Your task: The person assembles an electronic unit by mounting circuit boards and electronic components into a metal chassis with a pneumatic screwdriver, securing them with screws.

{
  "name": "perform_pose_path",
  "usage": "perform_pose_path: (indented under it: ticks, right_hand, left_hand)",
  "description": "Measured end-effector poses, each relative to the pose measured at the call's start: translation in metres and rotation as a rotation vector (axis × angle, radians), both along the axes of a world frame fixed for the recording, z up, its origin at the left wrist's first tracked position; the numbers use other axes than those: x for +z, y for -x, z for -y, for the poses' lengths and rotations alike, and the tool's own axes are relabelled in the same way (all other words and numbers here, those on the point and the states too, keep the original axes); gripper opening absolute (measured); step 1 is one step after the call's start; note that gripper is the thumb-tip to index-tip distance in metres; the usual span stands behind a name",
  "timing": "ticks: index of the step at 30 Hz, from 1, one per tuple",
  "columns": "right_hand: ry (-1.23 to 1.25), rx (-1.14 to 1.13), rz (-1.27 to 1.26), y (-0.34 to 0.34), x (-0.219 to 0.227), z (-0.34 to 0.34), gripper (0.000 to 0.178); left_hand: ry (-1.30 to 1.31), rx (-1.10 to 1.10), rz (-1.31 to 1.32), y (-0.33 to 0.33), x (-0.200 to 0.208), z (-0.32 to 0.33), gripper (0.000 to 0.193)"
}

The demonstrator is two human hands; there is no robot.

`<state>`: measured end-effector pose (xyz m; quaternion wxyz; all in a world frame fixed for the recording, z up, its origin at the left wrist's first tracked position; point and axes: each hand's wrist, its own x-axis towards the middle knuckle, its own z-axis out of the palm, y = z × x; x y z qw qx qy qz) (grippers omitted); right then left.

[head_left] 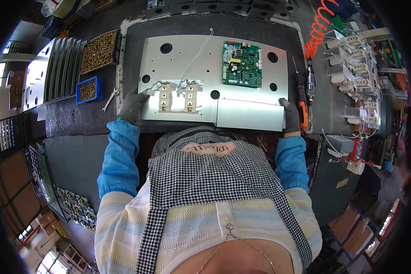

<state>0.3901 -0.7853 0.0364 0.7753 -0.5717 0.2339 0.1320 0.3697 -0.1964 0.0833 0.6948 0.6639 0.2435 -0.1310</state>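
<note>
A flat silver metal panel [187, 55] lies in front of me on the dark bench. My left hand [132, 107], in a dark glove, grips its left edge with the thumb on top. The right edge is held by my right hand [291, 116], gloved alike; the fingers of both hands are partly hidden. A green circuit board [242, 65] sits on the panel's upper right. Two beige block-shaped modules [165, 97] with screw terminals stand side by side at the lower left. From them a thin white wire [198, 55] runs up past the far edge. A raised sheet-metal section [250, 115] spans the near right.
Left of the panel are a wrench [110, 99], a blue tray [99, 90] and a larger box [117, 55] of brass-coloured parts, and stacked metal panels [55, 73]. An orange-black screwdriver [302, 102] lies at right, under a coiled orange hose [316, 34]. Wired assemblies [358, 75] crowd the far right.
</note>
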Motion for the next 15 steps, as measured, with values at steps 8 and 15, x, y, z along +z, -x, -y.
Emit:
perform_pose_path:
  ticks: [8, 15]
  right_hand:
    - [-0.013, -0.046, -0.008, 0.004, 0.018, -0.014, 0.037]
    - [-0.017, -0.020, -0.052, 0.001, 0.016, -0.013, 0.037]
  left_hand:
    - [0.016, 0.024, -0.009, 0.000, 0.006, 0.005, 0.042]
    - [-0.014, 0.027, -0.015, 0.001, 0.005, 0.003, 0.039]
